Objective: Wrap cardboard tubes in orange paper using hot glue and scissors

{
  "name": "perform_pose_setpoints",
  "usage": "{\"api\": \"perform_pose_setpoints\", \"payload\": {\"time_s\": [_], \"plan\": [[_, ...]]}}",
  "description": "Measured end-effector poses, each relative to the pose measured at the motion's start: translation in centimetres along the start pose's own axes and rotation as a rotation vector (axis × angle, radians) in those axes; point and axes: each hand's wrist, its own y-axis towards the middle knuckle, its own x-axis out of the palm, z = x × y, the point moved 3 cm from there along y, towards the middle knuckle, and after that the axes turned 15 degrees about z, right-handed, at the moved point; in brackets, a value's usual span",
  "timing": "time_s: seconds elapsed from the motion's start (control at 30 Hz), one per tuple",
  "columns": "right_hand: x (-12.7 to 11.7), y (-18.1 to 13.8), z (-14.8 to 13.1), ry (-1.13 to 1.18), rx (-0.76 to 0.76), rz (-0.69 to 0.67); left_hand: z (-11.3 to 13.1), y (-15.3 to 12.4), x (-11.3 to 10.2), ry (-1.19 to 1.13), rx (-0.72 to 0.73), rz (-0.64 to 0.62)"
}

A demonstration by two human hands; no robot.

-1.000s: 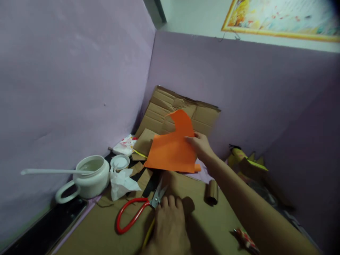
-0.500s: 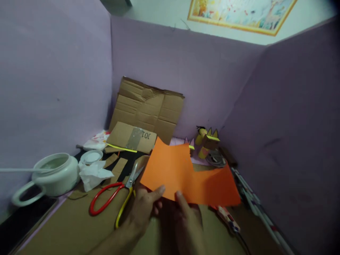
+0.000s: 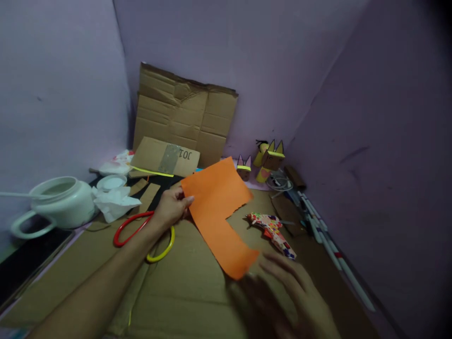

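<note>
An orange paper sheet [image 3: 217, 212], cut to an L shape, lies across the brown cardboard base [image 3: 183, 292]. My left hand [image 3: 171, 207] pinches its left edge, fingers closed on the paper. Under that hand lie scissors with one red and one yellow loop handle [image 3: 141, 230]. My right hand [image 3: 293, 292] hovers at the paper's near lower corner, fingers spread and blurred, holding nothing. A patterned glue gun [image 3: 273, 228] rests just right of the paper.
A white jar with a stick in it [image 3: 60, 202], a lid and crumpled tissue [image 3: 115, 202] sit at the left. Cardboard sheets [image 3: 183, 117] lean on the purple wall. Small cardboard cat figures [image 3: 270, 160], cable and markers [image 3: 318, 226] line the right wall.
The view has swung right and down. The paper, held up in both hands before, now lies lower on the cardboard; the right hand has let go while the left keeps its edge.
</note>
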Motion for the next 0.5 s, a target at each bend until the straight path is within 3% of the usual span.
{"api": "perform_pose_setpoints", "payload": {"time_s": [0.07,0.13,0.3,0.5], "plan": [[0.4,1.8,1.0,-0.128,-0.263,-0.053,0.5,0.2,0.3,0.091,0.09,0.005],[1.3,3.0,1.8,-0.207,-0.394,-0.124,1.0,0.2,0.0,0.21,0.187,0.034],[3.6,3.3,0.9,-0.265,-0.422,-0.33,1.3,-0.3,-1.6,0.578,0.337,0.046],[4.8,2.1,0.7,-0.038,-0.472,-0.244,0.4,-1.3,-0.5,0.881,0.403,-0.073]]}}
